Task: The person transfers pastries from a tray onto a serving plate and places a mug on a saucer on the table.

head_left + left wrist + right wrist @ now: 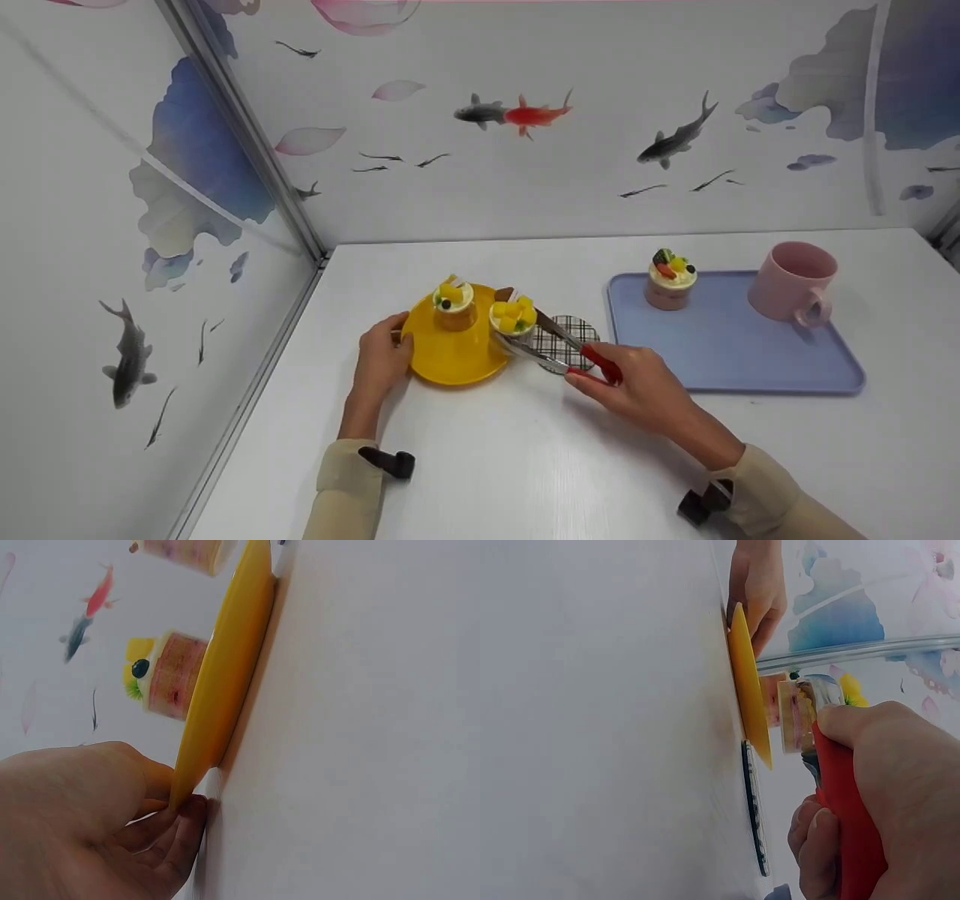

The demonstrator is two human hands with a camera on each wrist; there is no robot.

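Note:
My left hand (384,358) pinches the left rim of a yellow plate (461,366), thumb on top and fingers beneath in the left wrist view. On the plate stands a small dessert cup (455,309) topped with yellow fruit cubes and a dark berry. My right hand (643,386) grips red-handled metal tongs (551,332). Between the tong tips is a second dessert cup (513,316), with yellow cubes on cream, held over the plate's right edge. In the right wrist view this cup (795,718) hangs a little above the plate.
A checked round coaster (574,330) lies just right of the plate, under the tongs. Farther right, a blue tray (735,360) carries a third dessert cup (670,281) and a pink mug (791,281). Printed wall panels (562,187) border the white table's back and left.

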